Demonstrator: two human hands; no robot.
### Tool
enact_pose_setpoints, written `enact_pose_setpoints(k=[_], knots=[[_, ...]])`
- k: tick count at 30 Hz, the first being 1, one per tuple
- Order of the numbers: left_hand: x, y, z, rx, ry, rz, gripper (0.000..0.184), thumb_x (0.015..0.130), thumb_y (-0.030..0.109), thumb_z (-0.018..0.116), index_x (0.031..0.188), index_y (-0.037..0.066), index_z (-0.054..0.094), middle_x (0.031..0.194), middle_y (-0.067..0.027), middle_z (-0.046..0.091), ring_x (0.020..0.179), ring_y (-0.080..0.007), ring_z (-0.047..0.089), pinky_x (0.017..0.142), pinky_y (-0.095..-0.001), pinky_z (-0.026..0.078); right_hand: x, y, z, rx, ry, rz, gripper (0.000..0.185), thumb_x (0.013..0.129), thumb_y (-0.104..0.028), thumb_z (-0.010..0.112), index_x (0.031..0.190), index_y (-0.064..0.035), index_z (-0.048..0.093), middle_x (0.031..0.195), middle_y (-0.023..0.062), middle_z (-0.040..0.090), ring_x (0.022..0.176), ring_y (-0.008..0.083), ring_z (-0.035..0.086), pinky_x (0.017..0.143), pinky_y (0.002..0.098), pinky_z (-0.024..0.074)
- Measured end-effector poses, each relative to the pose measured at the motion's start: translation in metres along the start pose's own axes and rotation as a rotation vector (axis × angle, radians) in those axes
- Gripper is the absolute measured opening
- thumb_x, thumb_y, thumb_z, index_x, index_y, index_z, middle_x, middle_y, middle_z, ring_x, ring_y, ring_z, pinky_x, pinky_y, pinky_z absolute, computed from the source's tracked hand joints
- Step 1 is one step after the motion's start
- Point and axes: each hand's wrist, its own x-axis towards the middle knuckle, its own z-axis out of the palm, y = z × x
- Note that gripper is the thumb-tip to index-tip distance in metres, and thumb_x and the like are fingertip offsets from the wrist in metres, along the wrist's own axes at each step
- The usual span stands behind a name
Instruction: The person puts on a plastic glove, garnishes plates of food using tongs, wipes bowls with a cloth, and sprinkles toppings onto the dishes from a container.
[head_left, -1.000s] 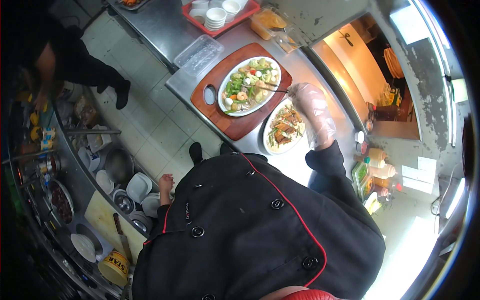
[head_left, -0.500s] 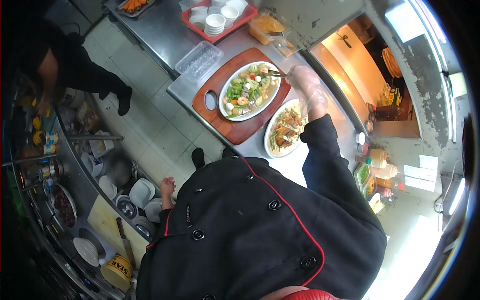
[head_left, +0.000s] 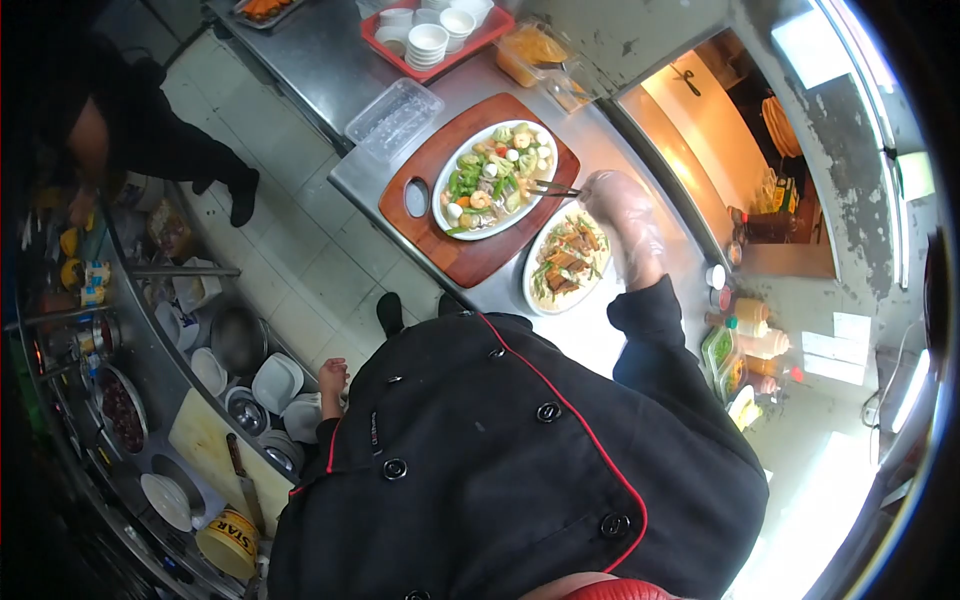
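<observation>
My right hand [head_left: 612, 200], in a clear plastic glove, is closed around metal tongs [head_left: 555, 188]. Their tips reach the right edge of an oval white plate [head_left: 447, 222] of mixed vegetables [head_left: 485, 175] with shrimp and small white eggs. That plate rests on a reddish wooden board [head_left: 478, 262] with a hole at one end. Below my right hand, a second oval plate [head_left: 530, 290] holds noodles topped with brown meat strips [head_left: 568, 262] and greens. My left hand [head_left: 333, 375] hangs low at my side, holding nothing, its fingers loosely curled.
On the steel counter [head_left: 355, 180] are a clear plastic container [head_left: 395, 118] and a red tray [head_left: 420, 72] of white cups. Squeeze bottles [head_left: 765, 343] line the right wall. A person in dark clothes [head_left: 165, 130] stands left, near shelves with bowls [head_left: 277, 382] and a knife [head_left: 245, 485].
My right hand and the tongs have moved down along the vegetable plate's right edge, away from its upper end. My left hand stays low at my side.
</observation>
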Motion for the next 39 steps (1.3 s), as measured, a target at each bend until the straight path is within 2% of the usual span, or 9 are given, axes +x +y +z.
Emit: enact_pose_setpoints(k=[8, 20, 23, 25, 26, 32, 35, 37, 39], knots=[[0.000, 0.030, -0.005, 0.049, -0.018, 0.151, 0.023, 0.081, 0.002, 0.048, 0.101, 0.006, 0.059, 0.071, -0.0008, 0.060, 0.056, -0.0116, 0.059, 0.042, -0.0261, 0.043, -0.015, -0.009, 0.026, 0.119, 0.214, -0.104, 0.015, 0.076, -0.012, 0.053, 0.080, -0.0088, 0.067, 0.085, 0.0146, 0.065, 0.084, 0.0322, 0.063, 0.075, 0.0406, 0.0502], [-0.013, 0.034, -0.003, 0.081, -0.033, 0.027, 0.028, 0.078, -0.005, 0.045, 0.100, 0.007, 0.058, 0.072, -0.0012, 0.061, 0.053, -0.0124, 0.057, 0.040, -0.0274, 0.041, -0.026, -0.019, -0.009, 0.178, 0.193, -0.058, 0.015, 0.079, -0.019, 0.057, 0.083, -0.0107, 0.069, 0.084, 0.0125, 0.066, 0.080, 0.0326, 0.063, 0.072, 0.0407, 0.0503], [0.017, -0.005, -0.010, -0.207, -0.129, -0.053, 0.028, 0.078, -0.005, 0.045, 0.100, 0.007, 0.058, 0.072, -0.0013, 0.061, 0.054, -0.0127, 0.057, 0.040, -0.0276, 0.041, -0.019, -0.035, -0.003, 0.194, 0.211, -0.112, 0.016, 0.079, -0.020, 0.058, 0.082, -0.0090, 0.069, 0.081, 0.0140, 0.066, 0.079, 0.0324, 0.064, 0.071, 0.0410, 0.0505], [0.005, 0.009, -0.005, -0.024, -0.080, 0.033, 0.028, 0.078, -0.004, 0.045, 0.101, 0.007, 0.058, 0.072, -0.0014, 0.061, 0.054, -0.0125, 0.057, 0.041, -0.0276, 0.041, -0.006, -0.038, 0.019, 0.205, 0.304, -0.232, 0.017, 0.079, -0.020, 0.059, 0.082, -0.0076, 0.069, 0.079, 0.0153, 0.065, 0.078, 0.0325, 0.064, 0.071, 0.0412, 0.0506], [0.002, 0.014, -0.004, 0.066, -0.054, 0.077, 0.028, 0.079, -0.004, 0.045, 0.101, 0.007, 0.058, 0.073, -0.0015, 0.061, 0.054, -0.0124, 0.057, 0.041, -0.0276, 0.041, -0.007, -0.049, 0.015, 0.194, 0.239, -0.174, 0.017, 0.078, -0.020, 0.059, 0.080, -0.0060, 0.068, 0.079, 0.0175, 0.065, 0.078, 0.0323, 0.064, 0.070, 0.0417, 0.0506], [-0.004, 0.028, -0.003, -0.013, 0.008, 0.101, 0.025, 0.081, -0.002, 0.047, 0.101, 0.007, 0.059, 0.074, -0.0017, 0.061, 0.056, -0.0123, 0.058, 0.042, -0.0282, 0.043, -0.011, -0.031, 0.004, 0.183, 0.222, -0.107, 0.014, 0.077, -0.018, 0.059, 0.080, -0.0079, 0.069, 0.078, 0.0161, 0.065, 0.078, 0.0328, 0.064, 0.070, 0.0411, 0.0508], [-0.018, 0.039, -0.002, 0.135, -0.006, 0.026, 0.024, 0.082, -0.001, 0.047, 0.101, 0.007, 0.059, 0.074, -0.0015, 0.061, 0.056, -0.0122, 0.058, 0.042, -0.0278, 0.042, -0.022, -0.019, -0.003, 0.093, 0.271, -0.094, 0.013, 0.076, -0.016, 0.058, 0.078, -0.0082, 0.068, 0.077, 0.0154, 0.065, 0.075, 0.0323, 0.064, 0.068, 0.0394, 0.0507], [0.003, 0.001, -0.005, -0.057, -0.069, -0.065, 0.024, 0.083, -0.001, 0.047, 0.102, 0.007, 0.059, 0.074, -0.0016, 0.061, 0.055, -0.0121, 0.058, 0.041, -0.0277, 0.042, -0.013, -0.009, 0.018, -0.022, 0.297, -0.115, 0.011, 0.075, -0.017, 0.060, 0.078, -0.0080, 0.067, 0.076, 0.0140, 0.065, 0.074, 0.0311, 0.063, 0.067, 0.0381, 0.0499], [0.010, -0.018, -0.006, -0.160, -0.105, -0.094, 0.024, 0.082, -0.001, 0.047, 0.102, 0.007, 0.059, 0.073, -0.0017, 0.061, 0.055, -0.0121, 0.058, 0.041, -0.0277, 0.042, -0.014, -0.009, 0.033, 0.017, 0.354, -0.164, 0.013, 0.077, -0.012, 0.054, 0.077, -0.0074, 0.067, 0.077, 0.0164, 0.065, 0.075, 0.0319, 0.064, 0.067, 0.0397, 0.0504]])
